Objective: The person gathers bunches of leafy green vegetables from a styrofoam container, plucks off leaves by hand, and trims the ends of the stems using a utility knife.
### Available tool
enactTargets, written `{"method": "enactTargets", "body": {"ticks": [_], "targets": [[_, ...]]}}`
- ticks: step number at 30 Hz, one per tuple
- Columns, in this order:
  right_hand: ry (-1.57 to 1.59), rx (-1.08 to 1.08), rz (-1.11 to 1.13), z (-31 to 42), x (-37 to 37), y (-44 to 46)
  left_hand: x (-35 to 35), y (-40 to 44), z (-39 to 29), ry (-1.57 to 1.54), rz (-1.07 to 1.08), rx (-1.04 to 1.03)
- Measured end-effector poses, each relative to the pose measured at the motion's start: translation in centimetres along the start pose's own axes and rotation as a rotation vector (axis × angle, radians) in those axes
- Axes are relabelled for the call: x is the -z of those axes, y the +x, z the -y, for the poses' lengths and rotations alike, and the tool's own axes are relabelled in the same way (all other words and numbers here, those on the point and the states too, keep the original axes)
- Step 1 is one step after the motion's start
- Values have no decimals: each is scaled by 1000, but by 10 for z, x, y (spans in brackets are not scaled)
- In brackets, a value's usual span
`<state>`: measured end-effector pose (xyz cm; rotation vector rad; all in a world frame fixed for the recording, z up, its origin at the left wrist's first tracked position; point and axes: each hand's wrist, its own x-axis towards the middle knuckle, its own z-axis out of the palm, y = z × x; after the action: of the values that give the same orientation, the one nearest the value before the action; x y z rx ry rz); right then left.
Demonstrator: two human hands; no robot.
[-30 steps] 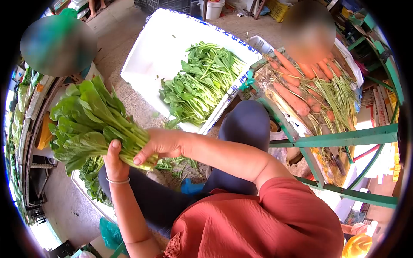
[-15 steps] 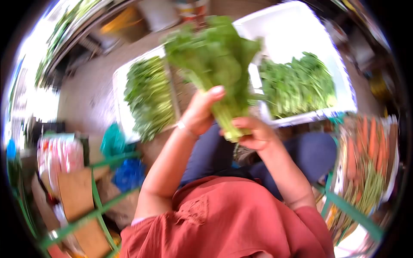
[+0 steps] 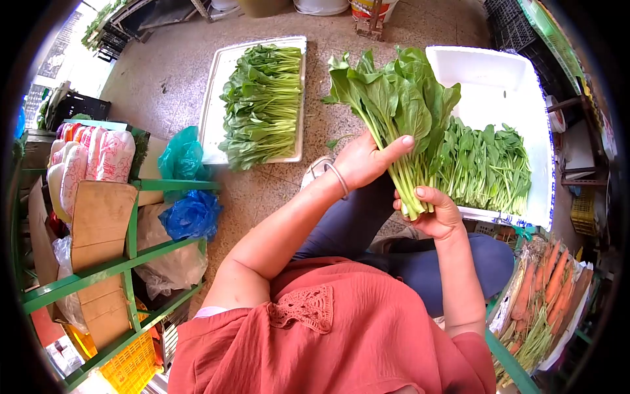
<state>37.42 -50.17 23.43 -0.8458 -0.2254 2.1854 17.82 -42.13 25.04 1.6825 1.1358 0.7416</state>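
A bunch of leafy greens (image 3: 407, 98) is held up in front of me, leaves pointing away and cut stem ends toward my lap. My left hand (image 3: 367, 159), with a bracelet at the wrist, is closed round the stems, thumb lying across them. Lower down, my right hand (image 3: 436, 213) grips the stem ends from the right side. On the floor ahead to the left, a white tray (image 3: 213, 128) bears a row of similar bunches (image 3: 262, 108). To the right, more greens (image 3: 489, 171) stand in a white foam box (image 3: 485, 65), partly hidden behind the held bunch.
Carrots (image 3: 554, 282) with their stalks lie in a carton at the right. Green metal rails (image 3: 177, 185) run along my left, with a teal bag (image 3: 182, 157), a blue bag (image 3: 192, 215) and a cardboard box (image 3: 102, 220). Buckets (image 3: 321, 5) line the far edge.
The view has shifted, so tray and box appear elsewhere and sharper. Both hands still hold the bunch, which now sits lower and further right in view.
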Motion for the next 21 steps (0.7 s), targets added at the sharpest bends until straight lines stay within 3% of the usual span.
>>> {"method": "enactTargets", "body": {"ticks": [2,6,8,10,12,13,15,17,18,21], "targets": [[-18,-47,-20,2,2,-3,10,-6,2,-379,269,367],[-64,-98,-40,4,4,-5,21,-32,20,-667,317,468],[-73,-108,-55,5,6,-4,35,-47,26,-607,344,497],[-94,-130,-76,8,5,-6,50,-61,18,-303,367,509],[-191,-111,-141,9,1,-4,57,-71,0,275,424,178],[-229,-88,-161,9,-6,-3,55,-76,-11,325,330,-20],[-318,-117,-133,13,-15,1,49,-69,-31,499,149,-646],[-378,-142,-128,15,-20,6,41,-52,-57,650,250,-775],[-417,-153,-96,13,-17,11,38,-42,-66,722,363,-745],[-532,-207,-96,20,-38,8,24,-20,-62,984,439,-709]]}}
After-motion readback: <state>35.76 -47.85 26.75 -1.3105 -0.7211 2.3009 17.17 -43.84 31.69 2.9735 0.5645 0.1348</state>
